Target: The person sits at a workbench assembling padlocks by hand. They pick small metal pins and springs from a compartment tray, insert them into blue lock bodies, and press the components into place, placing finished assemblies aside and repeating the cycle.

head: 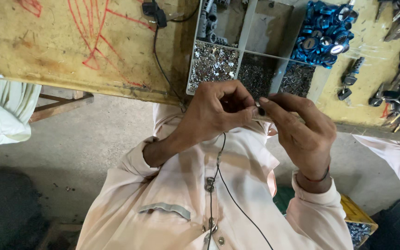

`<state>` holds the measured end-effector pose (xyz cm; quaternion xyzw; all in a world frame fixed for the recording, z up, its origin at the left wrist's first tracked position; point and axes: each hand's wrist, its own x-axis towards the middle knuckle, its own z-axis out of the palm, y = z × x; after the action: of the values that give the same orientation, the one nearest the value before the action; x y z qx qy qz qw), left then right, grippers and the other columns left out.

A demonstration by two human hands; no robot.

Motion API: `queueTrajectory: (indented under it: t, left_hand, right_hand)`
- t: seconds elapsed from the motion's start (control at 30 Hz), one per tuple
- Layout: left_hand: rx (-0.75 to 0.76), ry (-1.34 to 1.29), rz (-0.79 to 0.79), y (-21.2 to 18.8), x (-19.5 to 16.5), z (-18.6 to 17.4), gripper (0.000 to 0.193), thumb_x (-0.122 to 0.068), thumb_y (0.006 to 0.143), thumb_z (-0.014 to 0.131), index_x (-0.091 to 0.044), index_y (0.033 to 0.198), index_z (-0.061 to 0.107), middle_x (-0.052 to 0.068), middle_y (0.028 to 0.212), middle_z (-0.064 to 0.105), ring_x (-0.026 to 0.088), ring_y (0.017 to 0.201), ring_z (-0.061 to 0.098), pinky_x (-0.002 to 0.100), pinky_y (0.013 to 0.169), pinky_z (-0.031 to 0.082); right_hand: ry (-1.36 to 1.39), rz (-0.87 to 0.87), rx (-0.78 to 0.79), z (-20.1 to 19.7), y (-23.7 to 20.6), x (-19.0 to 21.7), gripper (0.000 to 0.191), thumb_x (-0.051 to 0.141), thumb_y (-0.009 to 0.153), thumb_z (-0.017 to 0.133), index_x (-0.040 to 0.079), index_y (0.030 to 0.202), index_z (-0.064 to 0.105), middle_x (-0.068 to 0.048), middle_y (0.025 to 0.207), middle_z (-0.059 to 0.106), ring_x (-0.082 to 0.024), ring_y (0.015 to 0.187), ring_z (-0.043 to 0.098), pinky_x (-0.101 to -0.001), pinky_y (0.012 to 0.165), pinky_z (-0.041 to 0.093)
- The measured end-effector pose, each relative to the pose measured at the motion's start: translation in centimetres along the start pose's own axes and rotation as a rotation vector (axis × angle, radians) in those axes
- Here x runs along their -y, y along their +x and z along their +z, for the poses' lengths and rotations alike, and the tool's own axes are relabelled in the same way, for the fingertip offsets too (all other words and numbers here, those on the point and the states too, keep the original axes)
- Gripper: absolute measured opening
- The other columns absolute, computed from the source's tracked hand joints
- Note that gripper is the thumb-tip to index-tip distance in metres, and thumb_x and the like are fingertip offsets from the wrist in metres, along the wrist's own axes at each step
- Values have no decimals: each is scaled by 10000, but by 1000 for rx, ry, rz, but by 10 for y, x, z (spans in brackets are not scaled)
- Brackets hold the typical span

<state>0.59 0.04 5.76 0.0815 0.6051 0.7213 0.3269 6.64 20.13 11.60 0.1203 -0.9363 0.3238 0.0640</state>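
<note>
A small dark part (260,110) is pinched between both hands, left hand (216,111) and right hand (302,132).

Blue rings (324,31) heaped beside a divided tray (245,28).

Brightness: moderate, even daylight; no hard hotspots on the wooden bench (70,46).
Light source: cannot tell; the bench top reads brighter than the floor below its near edge.
Shadows: soft, under the bench edge and between the two hands, left hand (216,111) and right hand (302,132).
Glare: small glints on metal parts in the compartment tray (244,34) on the bench.
Focus: hands sharp; small part at the fingertips too small to resolve.
Distortion: wide-angle stretch at frame corners, away from the bench.
</note>
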Motion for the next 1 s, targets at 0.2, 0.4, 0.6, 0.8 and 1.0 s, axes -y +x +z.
queueTrajectory:
  t: [0.2, 0.4, 0.6, 0.8, 1.0]
  left_hand:
    - [58, -55, -19, -3, 0, 2, 178, -152, 925, 802, -17, 934, 687, -25, 777, 661, 2, 678, 548, 196, 567, 461]
    - [214, -227, -149, 5, 5, -8, 173, -122, 893, 808, -20, 902, 668, -28, 735, 631, 3, 581, 521, 192, 473, 402]
    - [271, -286, -131, 8, 3, -11, 173, -120, 907, 815, -25, 918, 671, -28, 752, 634, 12, 588, 534, 191, 484, 422]
    - [267, -255, -128, 10, -6, -13, 194, -162, 908, 810, -25, 916, 673, -9, 735, 655, 28, 549, 567, 200, 470, 460]
    - [197, -138, -112, 12, -2, -10, 223, -192, 903, 813, -19, 914, 674, -8, 759, 665, 14, 573, 544, 193, 463, 426]
  right_hand:
    - [-42, -31, 12, -4, -5, -2, 401, -111, 867, 773, 105, 1205, 788, -73, 1145, 730, -200, 943, 734, -295, 755, 577]
    - [76, 32, 40, -4, -8, -1, 396, -128, 879, 741, 103, 1199, 777, -71, 1142, 735, -158, 885, 735, -265, 721, 581]
    - [107, 50, 26, -2, -11, -1, 369, -115, 885, 768, 91, 1191, 774, -75, 1143, 731, -173, 924, 732, -268, 753, 593]
    - [261, 108, 17, 4, -7, -15, 334, -78, 912, 804, 77, 1203, 753, -78, 1175, 721, -190, 977, 734, -269, 798, 597]
    - [142, 37, -11, 5, -9, -14, 339, -61, 912, 817, 77, 1216, 756, -100, 1192, 720, -204, 989, 740, -287, 821, 609]
